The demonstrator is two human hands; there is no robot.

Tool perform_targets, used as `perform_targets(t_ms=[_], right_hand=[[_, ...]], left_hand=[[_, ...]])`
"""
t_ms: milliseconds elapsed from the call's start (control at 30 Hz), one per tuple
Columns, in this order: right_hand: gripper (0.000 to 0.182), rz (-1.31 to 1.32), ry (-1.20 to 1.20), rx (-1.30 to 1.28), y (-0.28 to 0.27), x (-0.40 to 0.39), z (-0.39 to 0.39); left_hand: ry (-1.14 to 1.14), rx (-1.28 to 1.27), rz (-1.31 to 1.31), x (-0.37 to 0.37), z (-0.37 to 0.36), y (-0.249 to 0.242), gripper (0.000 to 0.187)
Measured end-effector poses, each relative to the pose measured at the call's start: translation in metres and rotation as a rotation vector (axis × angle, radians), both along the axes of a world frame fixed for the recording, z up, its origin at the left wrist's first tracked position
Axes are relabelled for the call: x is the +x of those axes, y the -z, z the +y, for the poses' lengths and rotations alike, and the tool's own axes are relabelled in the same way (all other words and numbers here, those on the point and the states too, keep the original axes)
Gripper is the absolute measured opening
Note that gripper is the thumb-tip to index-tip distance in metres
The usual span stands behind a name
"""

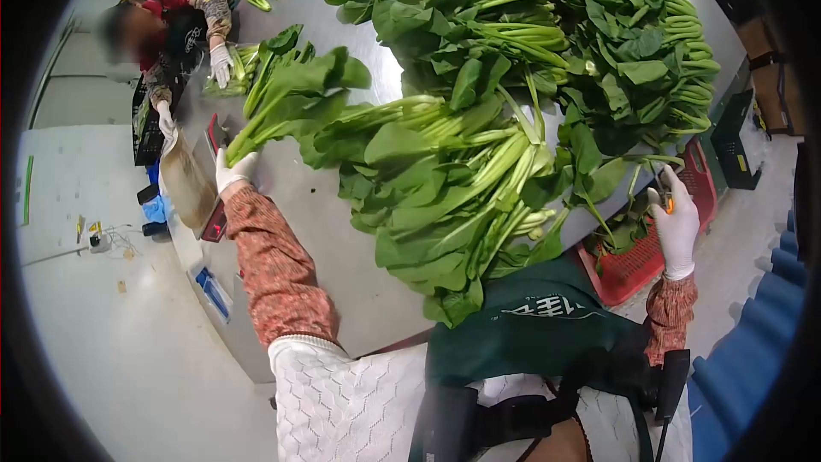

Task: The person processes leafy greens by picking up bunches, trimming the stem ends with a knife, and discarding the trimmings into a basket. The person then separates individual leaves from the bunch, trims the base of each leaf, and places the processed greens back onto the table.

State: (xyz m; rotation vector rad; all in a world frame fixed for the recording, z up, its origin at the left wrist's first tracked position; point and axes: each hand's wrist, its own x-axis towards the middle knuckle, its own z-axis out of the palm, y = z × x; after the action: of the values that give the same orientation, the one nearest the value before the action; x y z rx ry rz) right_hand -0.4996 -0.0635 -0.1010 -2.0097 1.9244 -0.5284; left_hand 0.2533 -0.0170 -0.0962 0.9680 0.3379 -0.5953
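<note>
My gloved left hand (235, 169) is closed around the stem end of a bunch of leafy greens (299, 90), whose broad leaves point up and to the right. It is beside a scale (214, 224) with a red display at the table's left edge. My gloved right hand (677, 227) is over the red basket (629, 285) at the right. A small orange tool (670, 204) shows in its grip; most of it is hidden. A leafy stalk (654, 159) reaches its fingertips. Between my hands lies a loose heap of greens (462, 180).
More greens (637, 43) are piled along the far right of the metal table (299, 231). Across the far left corner, a co-worker's gloved hand (221, 64) touches another bunch (244, 68). A dark crate (737, 141) and cardboard boxes (778, 94) stand at the right.
</note>
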Motion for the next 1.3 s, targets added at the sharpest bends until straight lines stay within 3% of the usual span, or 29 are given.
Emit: perform_targets(t_ms=[133,267,300,333,367,433,467,500,533,600,667,700,800,933,1000,1033,1133,1200,1300], right_hand=[[0.048,-0.126,-0.109,0.072,0.002,0.048,-0.008],[0.031,-0.295,-0.172,0.12,0.029,0.085,-0.018],[0.028,-0.39,-0.142,0.238,0.033,0.096,-0.021],[0.023,-0.606,-0.193,0.151,0.058,0.104,-0.021],[0.022,-0.616,-0.153,0.4,0.042,0.117,-0.026],[0.035,-0.525,-0.208,0.552,0.048,0.133,-0.034],[0.039,-0.605,-0.138,0.653,0.04,0.143,-0.034],[0.039,-0.642,-0.13,0.673,0.042,0.149,-0.035],[0.04,-0.683,-0.123,0.692,0.047,0.152,-0.036],[0.038,-0.73,-0.124,0.645,0.057,0.151,-0.035],[0.04,-0.74,-0.134,0.631,0.057,0.138,-0.033],[0.036,-0.727,-0.112,0.636,0.05,0.13,-0.031],[0.026,-0.724,-0.185,0.396,0.039,0.102,-0.02],[0.015,-0.629,-0.268,0.113,0.028,0.085,0.0],[0.019,-0.557,-0.318,0.015,0.016,0.086,0.008],[0.023,-0.521,-0.345,-0.034,0.008,0.088,0.009],[0.034,-0.513,-0.407,-0.081,-0.009,0.091,0.011],[0.034,-0.496,-0.413,-0.114,-0.019,0.091,0.014],[0.033,-0.47,-0.426,-0.18,-0.022,0.089,0.019]], left_hand=[[0.015,0.17,-0.06,0.014,-0.036,-0.027,0.051],[0.32,0.207,-0.146,-0.049,-0.074,-0.021,0.058],[0.596,0.037,-0.394,-0.068,-0.066,-0.004,0.053],[0.844,-0.015,-0.585,-0.114,-0.06,-0.009,0.04],[0.937,0.175,-0.725,-0.186,-0.057,-0.033,0.03],[1.346,0.28,-1.112,-0.27,-0.045,-0.049,0.019],[1.573,0.305,-1.082,-0.307,-0.04,-0.052,0.018],[1.654,0.291,-1.406,-0.331,-0.037,-0.032,0.024],[1.71,0.413,-1.54,-0.359,-0.038,-0.019,0.033],[1.586,0.713,-1.906,-0.402,-0.041,0.011,0.035],[1.41,0.911,-1.96,-0.418,-0.05,0.049,0.035],[1.486,0.966,-1.929,-0.417,-0.055,0.059,0.033],[1.41,0.841,-1.937,-0.41,-0.047,0.07,0.034],[1.232,0.493,-1.674,-0.405,-0.022,0.013,0.026],[1.283,0.503,-1.363,-0.413,-0.01,-0.021,0.025],[1.228,0.37,-1.363,-0.412,-0.004,-0.021,0.028],[1.212,0.309,-1.437,-0.439,0.01,-0.047,0.034],[1.316,0.385,-1.442,-0.447,0.018,-0.054,0.032],[1.239,0.436,-1.499,-0.454,0.022,-0.054,0.032]])
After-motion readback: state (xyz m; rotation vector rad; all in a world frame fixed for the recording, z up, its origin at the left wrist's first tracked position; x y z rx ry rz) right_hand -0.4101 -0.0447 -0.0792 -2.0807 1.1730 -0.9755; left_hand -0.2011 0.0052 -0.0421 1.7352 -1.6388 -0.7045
